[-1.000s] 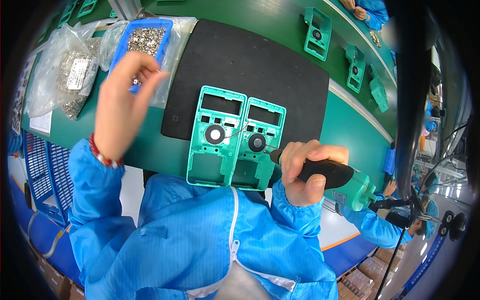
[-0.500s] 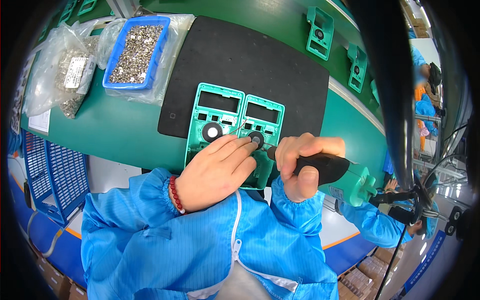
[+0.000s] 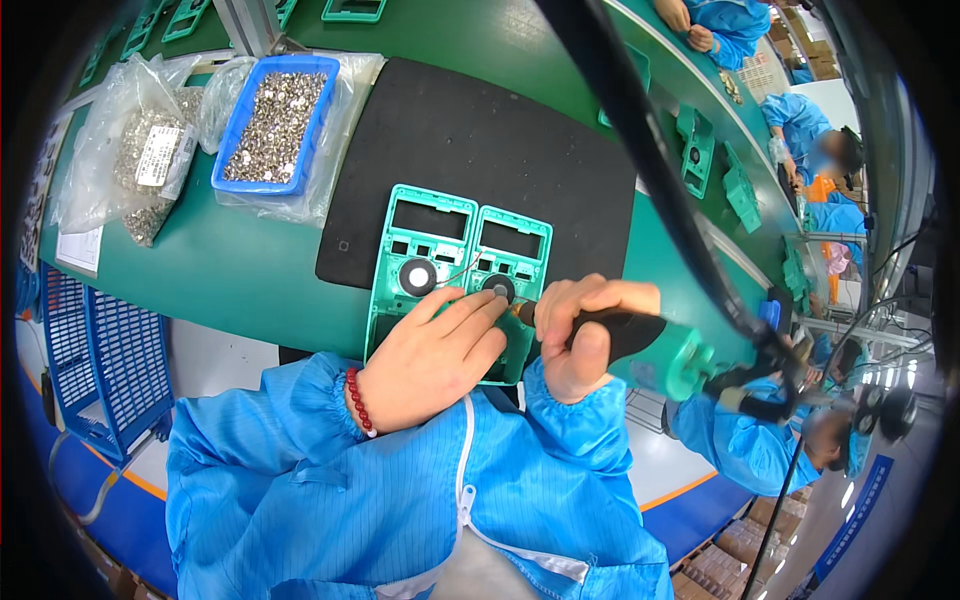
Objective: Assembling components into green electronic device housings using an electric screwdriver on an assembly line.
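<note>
- The left hand (image 3: 435,350) lies palm down over the two green housings, fingers outstretched to the round speaker (image 3: 497,286) in the right-hand housing (image 3: 513,262); whether they pinch anything, I cannot tell.
- The right hand (image 3: 580,335) grips a powered screwdriver (image 3: 628,335), its nose pointing toward the left fingertips.
- Beyond the left hand sits the left-hand housing's speaker (image 3: 417,277); farther off, to its left, a blue tray (image 3: 222,178) of metal parts.
- The step appears to be fastening beside the right-hand speaker; the next move calls for a steady housing and an aligned bit.
</note>
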Available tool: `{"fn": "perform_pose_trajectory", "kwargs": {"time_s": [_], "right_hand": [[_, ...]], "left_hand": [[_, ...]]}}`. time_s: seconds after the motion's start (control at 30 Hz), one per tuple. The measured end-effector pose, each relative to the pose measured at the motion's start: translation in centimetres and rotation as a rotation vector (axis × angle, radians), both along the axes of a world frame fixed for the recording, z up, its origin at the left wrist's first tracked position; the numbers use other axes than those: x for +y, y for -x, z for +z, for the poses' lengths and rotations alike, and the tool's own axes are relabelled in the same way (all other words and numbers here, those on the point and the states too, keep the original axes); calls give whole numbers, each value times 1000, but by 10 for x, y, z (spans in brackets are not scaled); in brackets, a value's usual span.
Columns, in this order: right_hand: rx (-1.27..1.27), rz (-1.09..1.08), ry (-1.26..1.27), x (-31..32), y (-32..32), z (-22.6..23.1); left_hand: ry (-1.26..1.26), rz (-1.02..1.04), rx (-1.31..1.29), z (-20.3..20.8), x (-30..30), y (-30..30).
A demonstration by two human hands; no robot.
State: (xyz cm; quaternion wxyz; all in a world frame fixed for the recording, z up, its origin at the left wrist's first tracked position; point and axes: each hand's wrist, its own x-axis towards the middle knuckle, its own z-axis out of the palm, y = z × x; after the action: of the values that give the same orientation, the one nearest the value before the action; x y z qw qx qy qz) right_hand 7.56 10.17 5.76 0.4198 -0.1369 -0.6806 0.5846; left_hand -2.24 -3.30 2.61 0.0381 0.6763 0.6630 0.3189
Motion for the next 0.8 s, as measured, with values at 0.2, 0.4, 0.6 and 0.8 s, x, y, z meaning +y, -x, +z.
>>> {"fn": "perform_pose_trajectory", "kwargs": {"time_s": [0.2, 0.4, 0.6, 0.8], "right_hand": [[-26, 5, 10, -5, -5, 20], [109, 125, 42, -10, -12, 42], [146, 497, 79, 7, -25, 44], [150, 368, 22, -8, -16, 43]], "left_hand": [[-14, 47, 29, 6, 5, -4], [-148, 130, -151, 4, 7, -3], [-110, 110, -163, 6, 5, -1], [-114, 104, -152, 8, 6, -3]]}}
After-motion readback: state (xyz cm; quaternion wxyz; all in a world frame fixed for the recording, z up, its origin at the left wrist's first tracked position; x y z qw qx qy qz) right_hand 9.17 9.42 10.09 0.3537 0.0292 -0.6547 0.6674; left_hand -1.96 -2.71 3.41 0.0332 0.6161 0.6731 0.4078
